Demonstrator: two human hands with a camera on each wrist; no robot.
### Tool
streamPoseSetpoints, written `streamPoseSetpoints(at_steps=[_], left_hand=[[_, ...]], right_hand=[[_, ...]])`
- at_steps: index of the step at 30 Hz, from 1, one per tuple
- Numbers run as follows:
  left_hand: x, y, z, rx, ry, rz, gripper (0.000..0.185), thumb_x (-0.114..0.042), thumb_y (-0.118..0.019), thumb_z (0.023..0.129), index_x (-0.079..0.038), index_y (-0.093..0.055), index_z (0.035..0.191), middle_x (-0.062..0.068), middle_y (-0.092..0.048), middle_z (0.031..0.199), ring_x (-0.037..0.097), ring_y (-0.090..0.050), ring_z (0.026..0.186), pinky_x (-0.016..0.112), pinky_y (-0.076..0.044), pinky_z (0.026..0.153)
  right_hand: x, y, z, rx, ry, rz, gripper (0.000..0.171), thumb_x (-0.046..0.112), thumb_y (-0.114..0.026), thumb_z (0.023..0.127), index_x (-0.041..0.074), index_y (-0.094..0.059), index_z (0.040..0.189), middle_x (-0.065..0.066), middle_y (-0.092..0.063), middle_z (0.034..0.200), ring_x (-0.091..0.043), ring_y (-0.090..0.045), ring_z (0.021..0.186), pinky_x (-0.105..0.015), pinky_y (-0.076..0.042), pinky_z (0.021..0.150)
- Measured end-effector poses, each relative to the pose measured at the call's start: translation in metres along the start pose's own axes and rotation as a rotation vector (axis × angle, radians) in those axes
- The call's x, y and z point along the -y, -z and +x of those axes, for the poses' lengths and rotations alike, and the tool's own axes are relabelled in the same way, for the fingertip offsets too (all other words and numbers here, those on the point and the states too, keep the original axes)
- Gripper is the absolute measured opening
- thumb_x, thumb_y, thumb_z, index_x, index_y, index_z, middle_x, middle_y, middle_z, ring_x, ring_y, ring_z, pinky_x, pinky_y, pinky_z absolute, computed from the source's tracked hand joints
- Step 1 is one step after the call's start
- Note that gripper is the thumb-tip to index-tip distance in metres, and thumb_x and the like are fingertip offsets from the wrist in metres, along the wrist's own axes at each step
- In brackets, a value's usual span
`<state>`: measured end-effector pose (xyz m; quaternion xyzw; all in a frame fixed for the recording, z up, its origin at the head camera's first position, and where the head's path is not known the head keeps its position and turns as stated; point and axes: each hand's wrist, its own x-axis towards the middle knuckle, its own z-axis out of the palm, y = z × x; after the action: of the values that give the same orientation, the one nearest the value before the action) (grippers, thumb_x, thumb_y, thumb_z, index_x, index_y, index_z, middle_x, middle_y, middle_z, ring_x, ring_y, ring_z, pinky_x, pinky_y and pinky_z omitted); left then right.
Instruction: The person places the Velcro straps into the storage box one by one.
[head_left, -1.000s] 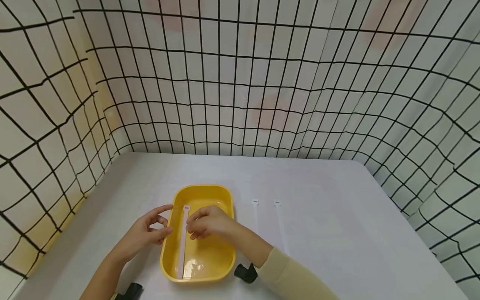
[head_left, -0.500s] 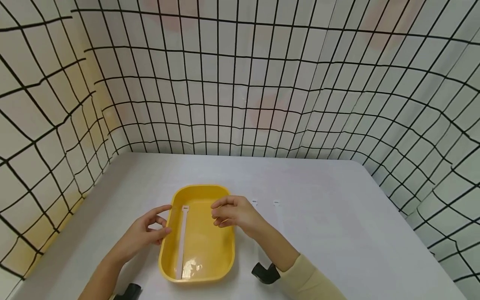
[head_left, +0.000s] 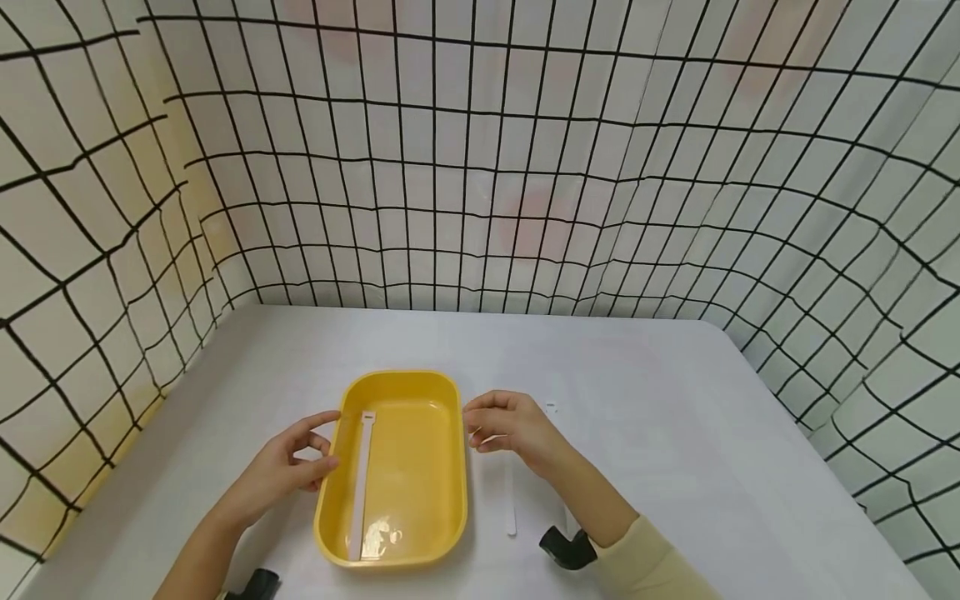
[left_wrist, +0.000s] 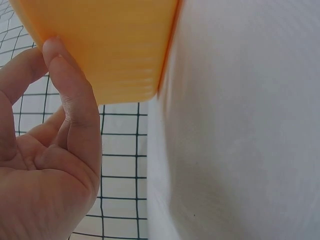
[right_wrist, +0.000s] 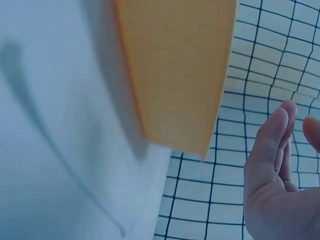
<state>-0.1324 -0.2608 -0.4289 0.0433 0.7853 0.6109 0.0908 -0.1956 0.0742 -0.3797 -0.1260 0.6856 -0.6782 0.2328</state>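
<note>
one yellow tray [head_left: 447, 467], oblong with rounded corners, on the white table [head_left: 675, 467], near the front edge. three white straps in all: one strap in the tray [head_left: 360, 479], lying lengthwise along its left side; one strap on the table [head_left: 511, 500] just right of the tray, partly hidden under the right hand; one further strap [head_left: 552, 407] beyond it, only its head end showing past the wrist. two hands: left hand [head_left: 288, 467] at the tray's left rim, fingers relaxed, thumb and forefinger touching the rim, grasping nothing; right hand [head_left: 510, 425] just right of the tray, above the table strap, fingers loosely bent, holding nothing. one checked curtain [head_left: 480, 167] behind and on both sides.
</note>
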Motion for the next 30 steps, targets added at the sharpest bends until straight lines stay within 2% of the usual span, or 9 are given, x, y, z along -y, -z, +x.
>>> streamPoseSetpoints(at_steps=[11, 16, 20, 25, 30], left_hand=[[-0.002, 0.001, 0.002, 0.003, -0.005, -0.001, 0.064, -0.011, -0.070, 0.090, -0.002, -0.038, 0.145, 0.016, -0.051, 0.097, 0.021, -0.061, 0.068, 0.033, -0.057, 0.065], [-0.001, 0.001, 0.001, 0.001, -0.003, -0.001, 0.064, -0.011, -0.071, 0.090, -0.003, -0.039, 0.145, 0.017, -0.051, 0.098, 0.021, -0.061, 0.068, 0.034, -0.057, 0.065], [-0.001, 0.001, 0.000, 0.002, -0.005, -0.005, 0.065, -0.012, -0.071, 0.090, -0.003, -0.039, 0.145, 0.017, -0.051, 0.098, 0.021, -0.061, 0.068, 0.033, -0.057, 0.065], [0.000, 0.001, -0.001, 0.000, -0.004, -0.006, 0.065, -0.012, -0.071, 0.089, -0.003, -0.039, 0.145, 0.017, -0.051, 0.098, 0.021, -0.061, 0.067, 0.033, -0.057, 0.065], [0.000, 0.001, 0.000, -0.003, -0.001, -0.007, 0.064, -0.011, -0.070, 0.090, -0.003, -0.039, 0.145, 0.017, -0.051, 0.098, 0.021, -0.060, 0.066, 0.032, -0.056, 0.065]], right_hand=[[-0.015, 0.034, -0.009, -0.082, -0.059, 0.028, 0.022, 0.011, -0.064, 0.091, -0.007, -0.062, 0.104, -0.007, -0.065, 0.082, -0.015, -0.065, 0.070, -0.025, -0.056, 0.068], [-0.023, 0.047, -0.012, -0.103, -0.064, 0.016, 0.025, 0.009, -0.062, 0.092, -0.011, -0.059, 0.107, -0.006, -0.064, 0.081, -0.013, -0.065, 0.069, -0.023, -0.055, 0.066], [-0.028, 0.055, -0.015, -0.116, -0.070, 0.023, 0.021, 0.008, -0.061, 0.092, -0.009, -0.060, 0.105, -0.006, -0.064, 0.081, -0.012, -0.065, 0.068, -0.022, -0.055, 0.065], [-0.034, 0.064, -0.017, -0.179, -0.100, -0.024, 0.019, 0.011, -0.065, 0.091, -0.005, -0.063, 0.101, -0.006, -0.063, 0.082, -0.013, -0.065, 0.069, -0.023, -0.055, 0.065], [-0.041, 0.075, -0.019, -0.263, -0.136, -0.092, 0.023, 0.014, -0.066, 0.091, -0.006, -0.063, 0.104, -0.007, -0.064, 0.084, -0.015, -0.065, 0.071, -0.025, -0.054, 0.065]])
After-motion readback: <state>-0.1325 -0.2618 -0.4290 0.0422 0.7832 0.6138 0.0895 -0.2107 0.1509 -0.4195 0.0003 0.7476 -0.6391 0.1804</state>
